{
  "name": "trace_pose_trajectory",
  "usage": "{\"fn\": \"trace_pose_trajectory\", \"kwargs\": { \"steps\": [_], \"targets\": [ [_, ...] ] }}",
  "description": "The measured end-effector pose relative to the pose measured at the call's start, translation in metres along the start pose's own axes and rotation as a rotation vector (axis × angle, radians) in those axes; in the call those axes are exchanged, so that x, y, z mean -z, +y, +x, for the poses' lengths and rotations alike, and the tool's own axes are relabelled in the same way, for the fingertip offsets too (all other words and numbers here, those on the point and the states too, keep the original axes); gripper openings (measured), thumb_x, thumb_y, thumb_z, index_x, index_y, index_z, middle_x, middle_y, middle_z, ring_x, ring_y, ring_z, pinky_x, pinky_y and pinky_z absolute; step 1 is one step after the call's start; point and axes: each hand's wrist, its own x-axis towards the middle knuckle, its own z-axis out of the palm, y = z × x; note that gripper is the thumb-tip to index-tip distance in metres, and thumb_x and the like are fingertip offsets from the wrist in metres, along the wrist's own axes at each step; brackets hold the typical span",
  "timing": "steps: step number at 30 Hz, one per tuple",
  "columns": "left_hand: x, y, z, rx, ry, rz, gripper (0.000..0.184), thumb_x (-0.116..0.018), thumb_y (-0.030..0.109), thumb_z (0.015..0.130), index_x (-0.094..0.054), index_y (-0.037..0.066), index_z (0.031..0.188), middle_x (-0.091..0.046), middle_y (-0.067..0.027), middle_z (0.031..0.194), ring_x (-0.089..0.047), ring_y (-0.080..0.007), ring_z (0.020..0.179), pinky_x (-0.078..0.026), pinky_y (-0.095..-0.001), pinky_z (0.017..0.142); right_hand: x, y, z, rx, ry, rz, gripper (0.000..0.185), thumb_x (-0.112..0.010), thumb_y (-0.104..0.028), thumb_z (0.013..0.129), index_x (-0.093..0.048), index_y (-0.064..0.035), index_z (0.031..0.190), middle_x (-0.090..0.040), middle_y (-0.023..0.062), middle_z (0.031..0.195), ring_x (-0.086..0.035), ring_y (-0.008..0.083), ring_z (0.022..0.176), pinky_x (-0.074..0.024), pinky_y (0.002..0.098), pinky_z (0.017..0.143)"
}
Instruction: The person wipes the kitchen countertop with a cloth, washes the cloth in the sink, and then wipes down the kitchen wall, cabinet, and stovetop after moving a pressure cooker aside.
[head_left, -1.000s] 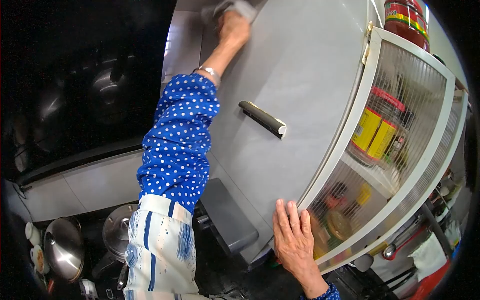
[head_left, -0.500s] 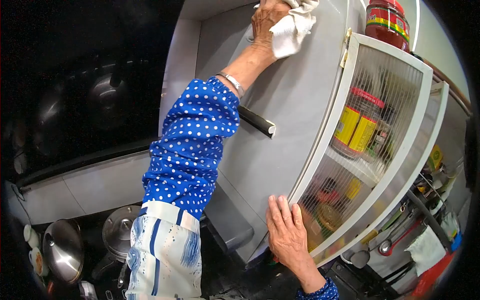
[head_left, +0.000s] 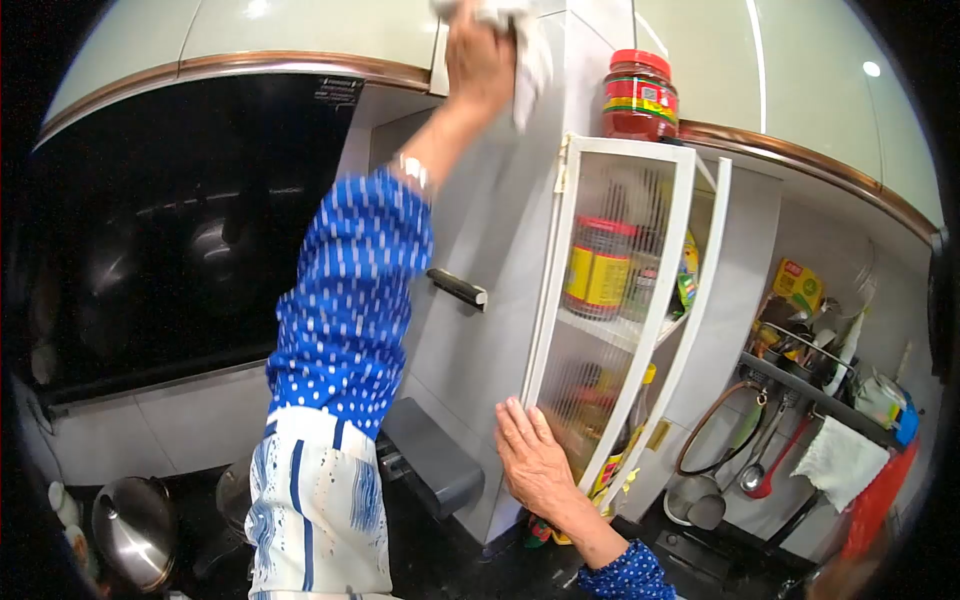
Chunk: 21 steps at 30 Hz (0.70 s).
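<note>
My left hand point(head_left: 480, 65), raised at the top centre, grips a white cloth point(head_left: 532, 65) against the upper part of the grey wall point(head_left: 500, 215). Motion blurs the hand and the cloth. A short dark bar point(head_left: 457, 289) is fixed to the wall below them. Lower down, my right hand point(head_left: 535, 462) rests with its fingers stretched on the wall's edge, beside the lower part of a white cabinet point(head_left: 545, 340) with ribbed clear panels. Inside the cabinet is a red-lidded jar with a yellow label point(head_left: 598, 270). The cabinet's door stands ajar.
Above the cabinet sits a red jar point(head_left: 640, 98), under wall cupboards point(head_left: 810, 80). A black glossy panel point(head_left: 190, 240) fills the left. Below are a metal lid point(head_left: 135, 530) and a grey box point(head_left: 435, 455). Ladles, a pan and a white rag point(head_left: 842, 462) hang at right.
The view has tilted up and shifted right, bringing the cupboards into sight. My left hand has moved with the cloth higher up the wall. My right hand remains by the cabinet's edge.
</note>
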Motion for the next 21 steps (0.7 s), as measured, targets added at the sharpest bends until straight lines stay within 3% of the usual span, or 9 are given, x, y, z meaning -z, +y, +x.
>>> {"fn": "trace_pose_trajectory", "kwargs": {
  "steps": [1, 2, 3, 5, 6, 7, 9, 11, 21],
  "targets": [
    [-0.001, 0.018, 0.041, 0.067, -0.014, -0.056, 0.018, -0.051, 0.016, 0.077, -0.059, 0.000, 0.077, -0.058, -0.0218, 0.080, -0.053, -0.0392, 0.085, -0.042, -0.0490, 0.071, 0.005, -0.001, 0.001, 0.013, 0.015, -0.002, 0.041, -0.047, -0.011, 0.076, -0.053, 0.0060, 0.113, -0.039, 0.0191, 0.132, -0.030, 0.0288, 0.129, -0.0222, 0.0419, 0.107],
    [-0.038, -0.042, 0.074, -0.035, -0.090, 0.026, 0.017, -0.051, 0.009, 0.079, -0.055, -0.001, 0.092, -0.054, -0.0207, 0.099, -0.053, -0.0374, 0.089, -0.044, -0.0412, 0.075, 0.011, -0.003, 0.003, 0.042, 0.042, -0.048, 0.043, -0.053, -0.012, 0.071, -0.054, 0.0045, 0.110, -0.042, 0.0181, 0.129, -0.032, 0.0295, 0.127, -0.0231, 0.0430, 0.106],
    [-0.054, -0.021, 0.098, 0.125, 0.071, -0.081, 0.016, -0.051, 0.013, 0.079, -0.055, -0.002, 0.083, -0.056, -0.0231, 0.099, -0.054, -0.0390, 0.091, -0.045, -0.0403, 0.077, 0.015, -0.002, 0.002, 0.035, 0.050, -0.047, 0.043, -0.053, -0.012, 0.071, -0.054, 0.0045, 0.110, -0.042, 0.0181, 0.129, -0.032, 0.0295, 0.127, -0.0231, 0.0430, 0.106],
    [-0.090, -0.032, 0.084, 0.141, -0.088, 0.204, 0.019, -0.050, 0.016, 0.081, -0.055, -0.002, 0.083, -0.055, -0.0252, 0.098, -0.053, -0.0391, 0.096, -0.046, -0.0407, 0.078, 0.016, -0.003, 0.002, 0.045, 0.085, -0.017, 0.043, -0.053, -0.012, 0.071, -0.054, 0.0049, 0.111, -0.043, 0.0181, 0.128, -0.033, 0.0297, 0.127, -0.0235, 0.0431, 0.106],
    [-0.048, 0.019, 0.081, -0.234, -0.537, 0.597, 0.020, -0.048, 0.018, 0.084, -0.054, -0.001, 0.084, -0.057, -0.0236, 0.093, -0.055, -0.0376, 0.095, -0.046, -0.0411, 0.079, 0.016, -0.002, 0.001, 0.049, 0.086, -0.015, 0.043, -0.052, -0.011, 0.072, -0.054, 0.0050, 0.111, -0.043, 0.0181, 0.128, -0.033, 0.0292, 0.127, -0.0228, 0.0428, 0.106],
    [-0.052, 0.026, 0.076, 0.169, -0.487, 0.522, 0.027, -0.046, 0.024, 0.087, -0.055, 0.000, 0.095, -0.060, -0.0184, 0.091, -0.059, -0.0332, 0.091, -0.046, -0.0427, 0.077, 0.018, -0.001, -0.002, 0.040, 0.092, -0.016, 0.043, -0.052, -0.011, 0.072, -0.054, 0.0050, 0.111, -0.043, 0.0181, 0.128, -0.033, 0.0292, 0.127, -0.0228, 0.0428, 0.106],
    [-0.035, 0.025, 0.051, -0.139, -0.411, 0.425, 0.024, -0.048, 0.023, 0.082, -0.060, 0.003, 0.085, -0.056, -0.0243, 0.090, -0.053, -0.0397, 0.088, -0.043, -0.0505, 0.071, 0.018, -0.002, -0.004, 0.054, 0.095, 0.001, 0.043, -0.052, -0.012, 0.071, -0.054, 0.0049, 0.111, -0.043, 0.0182, 0.128, -0.033, 0.0289, 0.127, -0.0220, 0.0426, 0.107],
    [-0.018, 0.041, 0.021, 0.214, -0.383, 0.240, 0.027, -0.044, 0.026, 0.086, -0.061, 0.007, 0.095, -0.052, -0.0265, 0.103, -0.053, -0.0399, 0.091, -0.043, -0.0496, 0.077, 0.015, -0.002, -0.004, 0.060, 0.097, -0.005, 0.043, -0.052, -0.012, 0.071, -0.054, 0.0047, 0.110, -0.043, 0.0182, 0.129, -0.033, 0.0288, 0.127, -0.0216, 0.0425, 0.107],
    [0.040, 0.065, -0.114, 0.077, -0.322, 0.082, 0.030, -0.056, 0.001, 0.075, -0.054, -0.003, 0.105, -0.044, -0.0227, 0.118, -0.045, -0.0404, 0.105, -0.038, -0.0427, 0.092, 0.014, -0.002, -0.006, 0.035, 0.092, 0.042, 0.041, -0.047, -0.010, 0.075, -0.052, 0.0085, 0.111, -0.044, 0.0207, 0.128, -0.033, 0.0288, 0.128, -0.0203, 0.0414, 0.108]
  ]
}}
